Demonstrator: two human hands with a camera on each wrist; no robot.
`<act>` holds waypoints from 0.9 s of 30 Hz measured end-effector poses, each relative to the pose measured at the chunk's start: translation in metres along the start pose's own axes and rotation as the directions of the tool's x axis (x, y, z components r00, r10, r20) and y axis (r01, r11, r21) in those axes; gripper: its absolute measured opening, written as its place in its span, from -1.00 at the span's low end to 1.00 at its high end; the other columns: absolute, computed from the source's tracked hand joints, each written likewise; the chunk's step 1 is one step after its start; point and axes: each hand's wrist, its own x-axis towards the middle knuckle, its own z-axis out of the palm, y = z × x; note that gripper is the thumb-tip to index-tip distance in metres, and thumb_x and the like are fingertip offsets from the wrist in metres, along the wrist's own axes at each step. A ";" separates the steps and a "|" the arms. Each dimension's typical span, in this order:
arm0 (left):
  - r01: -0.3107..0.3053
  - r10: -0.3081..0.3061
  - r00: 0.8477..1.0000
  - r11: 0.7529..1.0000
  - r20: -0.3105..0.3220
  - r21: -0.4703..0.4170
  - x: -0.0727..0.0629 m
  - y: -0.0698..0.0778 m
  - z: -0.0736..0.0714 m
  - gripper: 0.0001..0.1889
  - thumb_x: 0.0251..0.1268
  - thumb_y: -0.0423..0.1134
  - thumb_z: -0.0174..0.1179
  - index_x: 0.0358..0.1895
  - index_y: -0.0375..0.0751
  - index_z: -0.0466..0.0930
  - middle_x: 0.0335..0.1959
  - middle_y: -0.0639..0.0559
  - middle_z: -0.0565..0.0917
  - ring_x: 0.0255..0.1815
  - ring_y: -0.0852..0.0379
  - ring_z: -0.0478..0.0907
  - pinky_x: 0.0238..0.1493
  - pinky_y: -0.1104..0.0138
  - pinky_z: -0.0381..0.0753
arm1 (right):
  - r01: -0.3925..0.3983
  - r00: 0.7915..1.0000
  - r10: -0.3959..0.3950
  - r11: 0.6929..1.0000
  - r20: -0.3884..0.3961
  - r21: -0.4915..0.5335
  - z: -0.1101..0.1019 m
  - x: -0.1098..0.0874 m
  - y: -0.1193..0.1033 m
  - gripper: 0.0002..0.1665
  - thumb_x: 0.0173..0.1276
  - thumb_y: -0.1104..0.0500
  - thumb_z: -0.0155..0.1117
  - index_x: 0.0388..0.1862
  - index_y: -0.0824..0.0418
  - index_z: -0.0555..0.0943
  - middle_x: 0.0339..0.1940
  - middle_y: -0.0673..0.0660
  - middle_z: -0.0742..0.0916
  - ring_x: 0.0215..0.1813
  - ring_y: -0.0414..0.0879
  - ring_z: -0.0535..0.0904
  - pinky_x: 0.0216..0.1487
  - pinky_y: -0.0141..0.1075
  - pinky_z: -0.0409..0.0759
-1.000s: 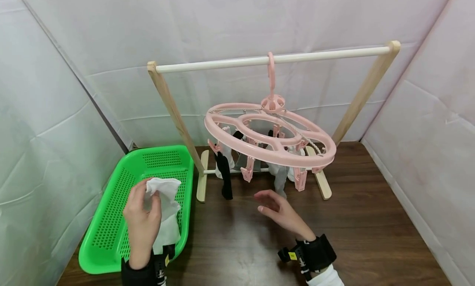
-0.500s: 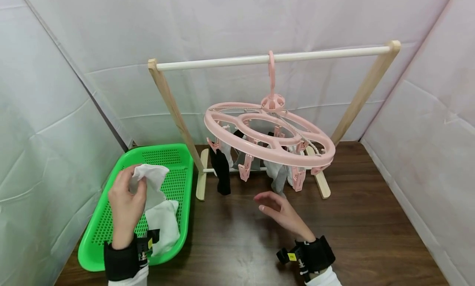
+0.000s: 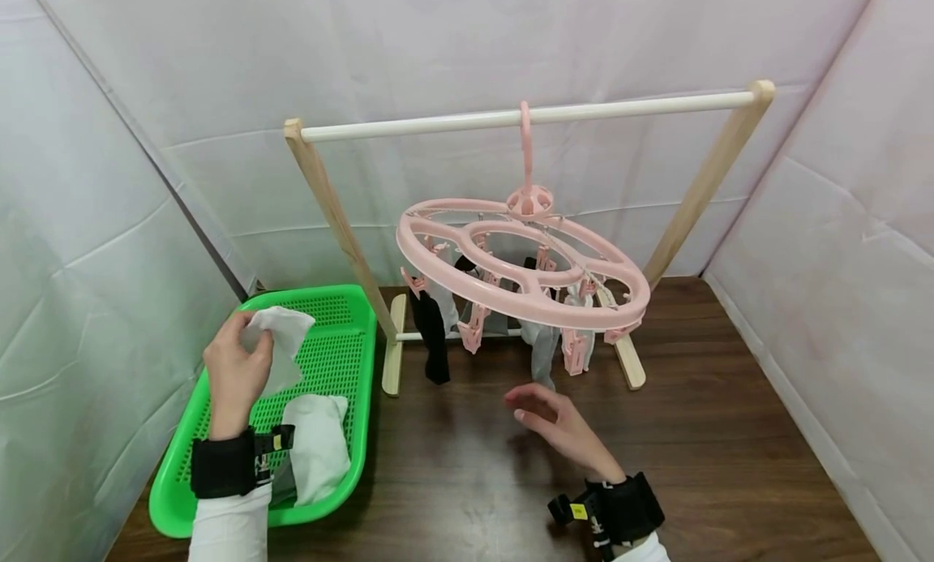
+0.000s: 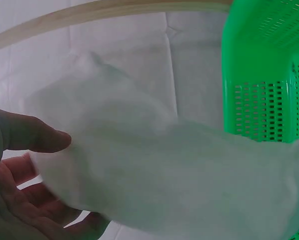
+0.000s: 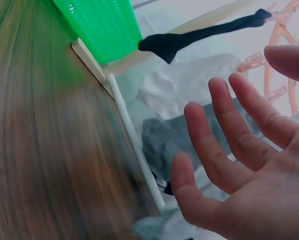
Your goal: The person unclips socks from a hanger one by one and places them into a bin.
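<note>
1. I am pinching a white cloth [image 3: 286, 335] near its upper edge with my left hand [image 3: 239, 367], thumb on one face and fingers behind the other.
2. The cloth is looking plain, thin and soft; it is drooping from my grip in loose folds, and at the left wrist it is showing a greenish tint and blurred edges.
3. Compared with a second ago, my left hand is sitting farther to the left, and the cloth is now showing clear of the second white cloth [image 3: 319, 448], which it was overlapping in the head view.
4. That second cloth is lying in the green basket [image 3: 332, 355], with a grey piece [image 3: 286, 482] now showing beside it.
5. My right hand [image 3: 558, 424] is keeping nearly the same place, fingers spread and gently bent, gripping nothing.
6. The held cloth is hanging over the basket, just to the right of my left fingers and well apart from my right hand, which is hovering near a grey sock [image 3: 543, 355] below the pink hanger [image 3: 474, 286].
</note>
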 end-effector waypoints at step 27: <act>-0.238 0.217 0.959 0.966 0.183 0.099 -0.018 -0.035 0.056 -0.80 0.49 -0.23 0.02 0.06 -0.04 0.55 -0.02 0.05 0.59 -0.32 0.09 0.46 -0.26 0.21 0.29 | 0.235 0.864 -0.309 0.946 -0.397 -0.225 -0.051 0.004 -0.043 -0.71 0.35 0.58 0.05 0.03 0.53 0.52 -0.18 -0.04 0.67 -0.28 -0.24 0.57 -0.33 -0.44 0.50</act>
